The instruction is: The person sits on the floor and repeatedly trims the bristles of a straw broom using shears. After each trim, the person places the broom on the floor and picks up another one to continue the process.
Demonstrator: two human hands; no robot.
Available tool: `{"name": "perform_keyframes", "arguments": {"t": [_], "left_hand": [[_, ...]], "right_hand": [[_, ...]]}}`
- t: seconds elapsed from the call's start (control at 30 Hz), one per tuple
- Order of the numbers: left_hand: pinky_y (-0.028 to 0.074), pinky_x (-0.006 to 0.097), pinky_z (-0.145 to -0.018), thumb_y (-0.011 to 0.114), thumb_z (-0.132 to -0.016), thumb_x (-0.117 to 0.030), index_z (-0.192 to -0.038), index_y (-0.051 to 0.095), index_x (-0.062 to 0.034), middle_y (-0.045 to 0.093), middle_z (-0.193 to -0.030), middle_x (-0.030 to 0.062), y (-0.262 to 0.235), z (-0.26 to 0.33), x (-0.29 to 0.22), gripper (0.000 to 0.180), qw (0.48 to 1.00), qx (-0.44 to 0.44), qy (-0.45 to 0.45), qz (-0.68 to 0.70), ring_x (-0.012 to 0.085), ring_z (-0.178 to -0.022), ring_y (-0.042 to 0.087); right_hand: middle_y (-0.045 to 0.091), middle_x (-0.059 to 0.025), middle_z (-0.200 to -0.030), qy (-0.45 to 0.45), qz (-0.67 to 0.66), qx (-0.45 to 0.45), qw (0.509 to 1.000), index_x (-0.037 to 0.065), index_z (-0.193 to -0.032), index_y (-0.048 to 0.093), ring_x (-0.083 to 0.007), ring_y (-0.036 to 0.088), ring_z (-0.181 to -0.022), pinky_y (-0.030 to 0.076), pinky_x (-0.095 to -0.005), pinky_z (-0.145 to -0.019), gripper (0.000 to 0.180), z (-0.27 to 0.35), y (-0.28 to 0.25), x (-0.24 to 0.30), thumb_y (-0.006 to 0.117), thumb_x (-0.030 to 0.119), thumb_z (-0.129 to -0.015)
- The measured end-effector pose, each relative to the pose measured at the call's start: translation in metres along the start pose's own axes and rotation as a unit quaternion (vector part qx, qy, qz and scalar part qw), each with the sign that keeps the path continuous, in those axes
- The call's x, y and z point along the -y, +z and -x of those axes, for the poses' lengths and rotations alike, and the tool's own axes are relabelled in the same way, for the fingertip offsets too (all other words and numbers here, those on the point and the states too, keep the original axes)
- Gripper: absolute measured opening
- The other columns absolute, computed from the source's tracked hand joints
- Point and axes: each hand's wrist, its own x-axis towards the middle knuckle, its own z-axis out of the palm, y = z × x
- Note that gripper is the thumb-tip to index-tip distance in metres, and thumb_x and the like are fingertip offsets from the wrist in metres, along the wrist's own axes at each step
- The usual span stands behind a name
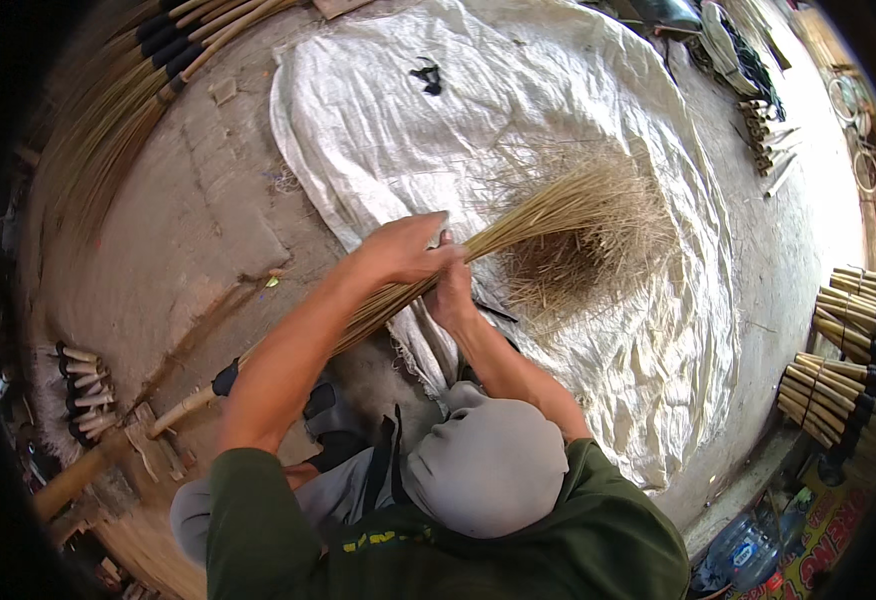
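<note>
**Straw broom bundle held in two hands over white sheet**

Straw-coloured stalks make up one long broom bundle [518,225], the only item in hand. Two hands are on it. The left hand [403,250] is closed over the top of the bundle at its narrow neck, knuckles up. The right hand [453,295] is curled around the same neck from beneath, just beside the left and touching it. The bundle runs diagonally: its loose, fanned head spreads up and to the right of both hands, and its wooden handle [183,405] extends down and to the left, past the left forearm, with one dark band near the join.

Counts elsewhere: one stack of finished brooms [148,70] with dark bindings at upper left, number unclear; a second stack of bound handles [848,350] at right, at least ten, exact number not readable; one cluster of short pale pegs [83,385] at far left, about six; one small dark object [426,75] on the sheet near the top.

Surface: one crumpled white woven sheet [408,130] spread on a bare concrete floor [188,220]. Loose straw lies on the sheet under the broom head. Clear plastic bottles [748,550] lie at lower right. Daylight is strong along the right edge.
</note>
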Motion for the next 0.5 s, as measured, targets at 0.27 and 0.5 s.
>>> {"name": "perform_keyframes", "arguments": {"t": [0.27, 0.5], "left_hand": [[0.049, 0.051, -0.092, 0.054, -0.101, -0.049, -0.115, 0.058, 0.0064, 0.066, -0.110, 0.0336, 0.051, -0.077, -0.064, 0.057, 0.999, 0.011, -0.003, 0.046, 0.0491, -0.108, 0.064], [0.049, 0.051, -0.084, 0.054, -0.102, -0.045, -0.105, 0.057, 0.0079, 0.066, -0.097, 0.0341, 0.057, -0.096, -0.035, 0.054, 0.998, -0.022, 0.013, 0.051, 0.0475, -0.095, 0.065]], "right_hand": [[0.062, -0.0145, -0.132, 0.015, 0.170, 0.154, 0.973, 0.002, -0.134, 0.054, -0.0296, 0.062, -0.120, 0.049, -0.0450, -0.106, 0.056, 0.009, -0.033, 0.015, 0.063, 0.046, -0.101], [0.056, -0.0105, -0.132, -0.145, 0.870, 0.016, 0.470, 0.008, -0.143, 0.049, -0.0279, 0.051, -0.127, 0.038, -0.0496, -0.104, 0.075, 0.087, -0.067, 0.071, 0.079, 0.038, -0.082]]}}
